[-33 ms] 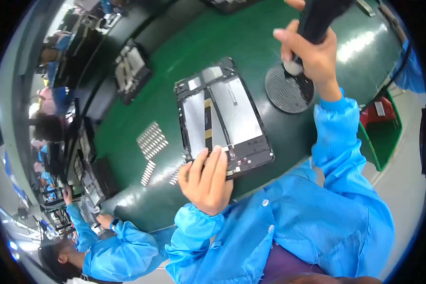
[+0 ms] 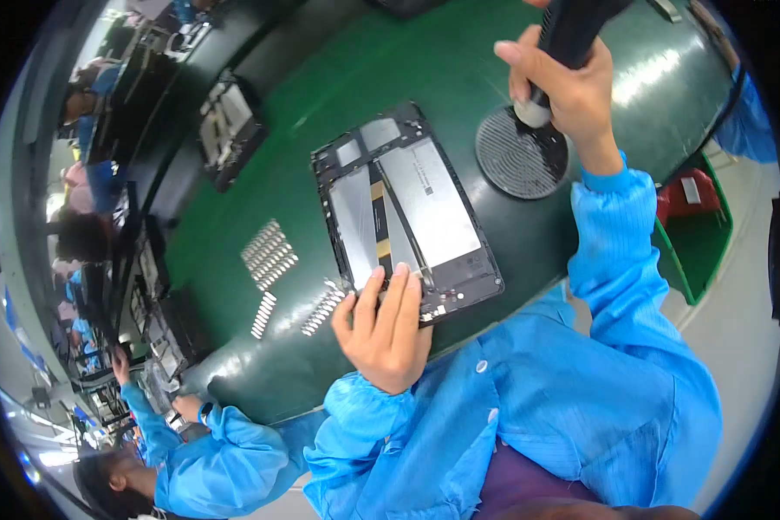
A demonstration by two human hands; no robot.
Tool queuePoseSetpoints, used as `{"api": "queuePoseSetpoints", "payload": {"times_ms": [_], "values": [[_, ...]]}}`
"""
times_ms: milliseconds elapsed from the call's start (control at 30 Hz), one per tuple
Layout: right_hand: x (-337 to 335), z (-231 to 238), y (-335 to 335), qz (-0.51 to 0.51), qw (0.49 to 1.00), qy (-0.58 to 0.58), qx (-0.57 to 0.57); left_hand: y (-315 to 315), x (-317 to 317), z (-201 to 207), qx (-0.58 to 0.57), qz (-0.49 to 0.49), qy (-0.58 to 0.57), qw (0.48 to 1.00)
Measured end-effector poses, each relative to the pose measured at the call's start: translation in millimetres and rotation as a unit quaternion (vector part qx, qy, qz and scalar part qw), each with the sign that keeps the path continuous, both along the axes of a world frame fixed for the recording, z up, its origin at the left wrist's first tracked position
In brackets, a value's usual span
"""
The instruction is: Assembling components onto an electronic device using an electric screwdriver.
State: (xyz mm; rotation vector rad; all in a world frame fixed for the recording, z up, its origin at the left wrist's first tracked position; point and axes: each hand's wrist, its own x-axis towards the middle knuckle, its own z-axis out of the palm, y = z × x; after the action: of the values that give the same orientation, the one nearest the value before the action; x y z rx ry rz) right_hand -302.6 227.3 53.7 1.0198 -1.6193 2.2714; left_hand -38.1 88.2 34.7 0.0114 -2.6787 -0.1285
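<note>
An opened tablet (image 2: 438, 204) lies face down on the green table, its silver inner plates and a black-and-gold ribbon strip showing. Stretched fingers of my left hand (image 2: 386, 334) rest on its near end, at the left corner. My right hand (image 2: 581, 104) is wrapped round a black electric screwdriver (image 2: 576, 35) with a pale nose. That nose is over a round ridged tray (image 2: 516, 165) holding small dark bits, probably screws. Whether its tip touches them I cannot tell. Beside my left hand lies a strip of small silver pieces (image 2: 323, 308).
Further left are a block of silver pieces (image 2: 269, 256) and a short strip (image 2: 263, 315). Another opened device (image 2: 230, 130) sits at the far left. A green bin (image 2: 698, 238) with a red bag stands right of the table. A co-worker in blue (image 2: 221, 455) works at the lower left.
The view has shifted slightly. My left hand has slid a little to the right with the tablet's near end, uncovering more of the silver strip. My right hand stays over the tray.
</note>
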Motion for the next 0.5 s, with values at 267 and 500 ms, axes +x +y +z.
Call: {"api": "queuePoseSetpoints", "payload": {"times_ms": [267, 500], "values": [[9, -9, 8, -0.013, 0.991, -0.125, 0.054, -29, -22, -43, 0.284, 0.045, 0.033, 0.957], [13, -13, -2, 0.014, 0.990, -0.139, 0.031, -33, -53, -61, 0.503, 0.067, 0.124, 0.852]]}}
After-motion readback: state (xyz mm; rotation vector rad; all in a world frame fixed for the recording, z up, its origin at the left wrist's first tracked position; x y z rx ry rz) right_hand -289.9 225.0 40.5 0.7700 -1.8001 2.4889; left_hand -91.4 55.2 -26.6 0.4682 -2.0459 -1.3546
